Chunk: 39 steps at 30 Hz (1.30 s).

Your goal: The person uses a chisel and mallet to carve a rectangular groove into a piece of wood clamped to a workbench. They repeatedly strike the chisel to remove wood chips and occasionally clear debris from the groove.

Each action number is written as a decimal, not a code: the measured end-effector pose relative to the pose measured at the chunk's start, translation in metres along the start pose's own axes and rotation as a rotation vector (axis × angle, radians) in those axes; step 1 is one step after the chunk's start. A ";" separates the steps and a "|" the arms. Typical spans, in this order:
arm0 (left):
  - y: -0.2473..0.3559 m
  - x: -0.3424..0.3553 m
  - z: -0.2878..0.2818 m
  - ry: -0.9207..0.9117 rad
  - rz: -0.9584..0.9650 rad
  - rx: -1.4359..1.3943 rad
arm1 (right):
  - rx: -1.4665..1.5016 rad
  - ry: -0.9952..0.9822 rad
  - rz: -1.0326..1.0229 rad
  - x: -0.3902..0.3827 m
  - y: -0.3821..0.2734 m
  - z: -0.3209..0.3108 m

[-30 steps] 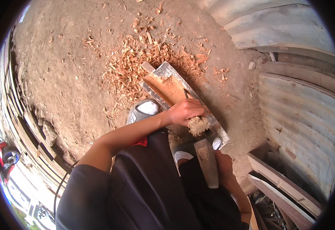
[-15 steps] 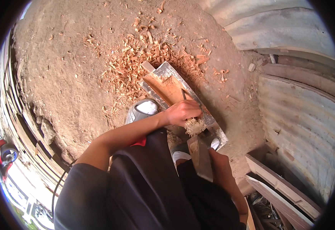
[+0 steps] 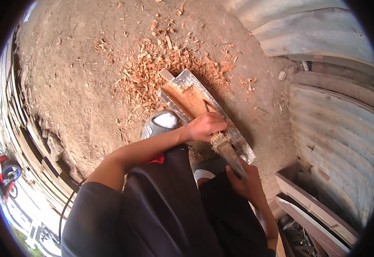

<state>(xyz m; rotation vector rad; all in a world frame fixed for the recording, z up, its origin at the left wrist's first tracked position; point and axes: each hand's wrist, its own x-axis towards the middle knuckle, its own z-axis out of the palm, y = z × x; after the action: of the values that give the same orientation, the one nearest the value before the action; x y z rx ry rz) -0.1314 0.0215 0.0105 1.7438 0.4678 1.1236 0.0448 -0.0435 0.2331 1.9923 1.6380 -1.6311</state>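
Closest to you, your right hand (image 3: 249, 182) is wrapped around the handle end of the chopping blade (image 3: 232, 155). A second ago that blade stood higher and nearer your lap; now it has swung down and forward, so its metal end sits right against the frayed near end of the wood piece (image 3: 191, 100). That reads as a stroke landing, or about to land, at the near end of the wood.

Just beyond, your left hand (image 3: 206, 126) is closed over the near part of the wood piece, fingers curled round it, pinning it where it lies. It has hardly shifted across the three moments, so your hold is steady. Mind how close those knuckles are to the blade.

The wood piece lies slanted on a grey board (image 3: 187, 81) set on the ground, its pale cut face up. Your grey shoe (image 3: 161, 124) is planted just left of the board.

Farther out, fresh shavings (image 3: 152, 68) litter the dirt, and a corrugated metal sheet (image 3: 336, 128) stands on your right.
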 end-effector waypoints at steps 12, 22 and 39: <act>0.006 0.014 0.004 0.088 -0.062 0.036 | -0.218 0.317 -0.136 -0.028 0.016 0.011; 0.012 0.017 0.000 0.130 -0.163 0.016 | 0.015 0.031 -0.185 -0.008 0.019 0.008; 0.010 0.019 0.001 0.167 -0.220 0.053 | -0.031 0.307 -0.254 -0.001 -0.007 -0.001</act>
<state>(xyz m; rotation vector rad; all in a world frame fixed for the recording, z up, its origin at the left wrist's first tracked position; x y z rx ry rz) -0.1226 0.0303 0.0277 1.6053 0.7786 1.1105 0.0406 -0.0406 0.2380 2.1835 2.0855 -1.4093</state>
